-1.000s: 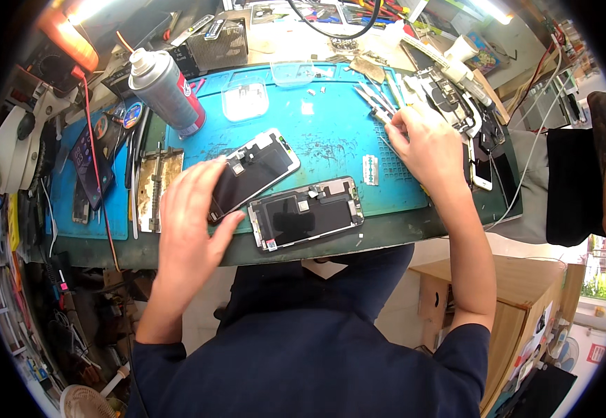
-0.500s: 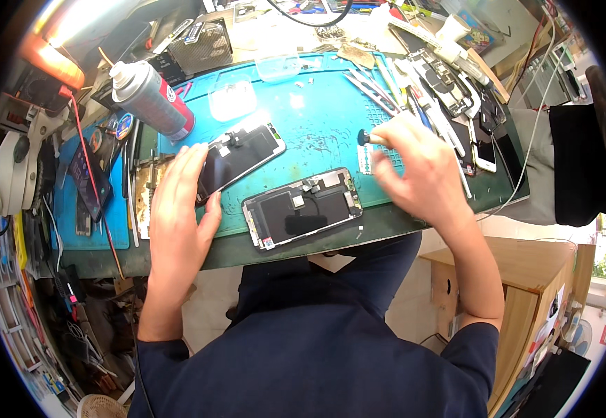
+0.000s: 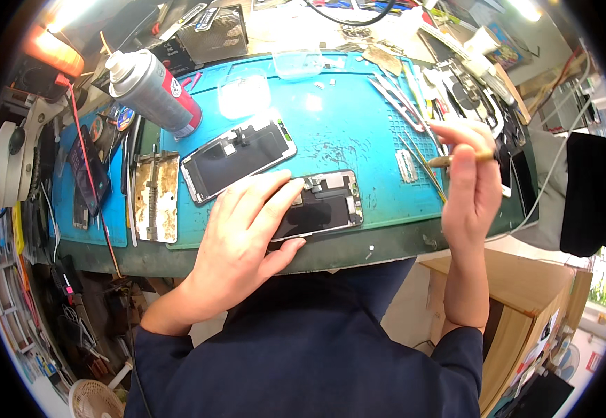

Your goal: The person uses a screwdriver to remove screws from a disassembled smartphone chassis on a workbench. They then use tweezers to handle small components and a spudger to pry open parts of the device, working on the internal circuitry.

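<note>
My left hand (image 3: 237, 240) lies over the left part of a phone screen assembly (image 3: 324, 212), back side up on the near edge of the mat. Its fingers bend over the panel and the thumb rests along the near edge, hiding the left end. A second screen assembly (image 3: 230, 164), also back side up, lies tilted just beyond. Raised at the right, my right hand (image 3: 473, 184) pinches a short tan tapered tool (image 3: 445, 161), whose kind I cannot make out. Below its tip are a razor blade (image 3: 406, 166) and thin brass-coloured tweezers (image 3: 425, 164).
A spray can (image 3: 153, 94) stands at the back left, near a clear plastic tray (image 3: 244, 97). A stained metal holder (image 3: 156, 198) lies left of the screens. Several tweezers (image 3: 397, 101) and an opened phone (image 3: 459, 87) crowd the back right.
My left hand has left the farther screen and come right onto the nearer one. My right hand has moved right, away from the razor blade; a dark-tipped piece it held there no longer shows.
</note>
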Available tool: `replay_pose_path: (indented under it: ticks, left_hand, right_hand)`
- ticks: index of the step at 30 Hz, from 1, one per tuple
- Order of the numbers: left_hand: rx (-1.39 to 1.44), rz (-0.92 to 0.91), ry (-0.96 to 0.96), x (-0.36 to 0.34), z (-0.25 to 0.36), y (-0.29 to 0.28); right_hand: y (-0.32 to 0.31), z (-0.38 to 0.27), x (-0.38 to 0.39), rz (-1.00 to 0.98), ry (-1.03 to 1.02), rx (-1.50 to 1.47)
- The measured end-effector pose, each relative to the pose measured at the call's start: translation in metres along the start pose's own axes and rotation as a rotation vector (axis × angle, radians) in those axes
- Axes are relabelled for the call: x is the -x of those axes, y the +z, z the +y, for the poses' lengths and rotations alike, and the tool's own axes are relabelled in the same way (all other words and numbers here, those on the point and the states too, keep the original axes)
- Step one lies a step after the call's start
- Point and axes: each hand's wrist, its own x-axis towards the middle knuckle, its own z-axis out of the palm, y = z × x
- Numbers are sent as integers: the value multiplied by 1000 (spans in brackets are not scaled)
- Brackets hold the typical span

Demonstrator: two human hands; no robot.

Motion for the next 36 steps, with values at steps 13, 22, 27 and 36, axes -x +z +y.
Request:
replay_pose_path:
  ticks: [13,22,27,36]
  left_hand:
    - [-106,216,33,-11,38,38]
    - [-120,172,8,-13,37,48]
    - [-133,167,-13,-11,37,49]
    - [-169,128,-5,-15,37,48]
  right_hand:
    - [28,6,8,-158,-330,-220]
    - [26,15,21,-120,-285,-276]
    - [26,14,21,-129,-274,-283]
    - [22,12,21,-147,-244,-283]
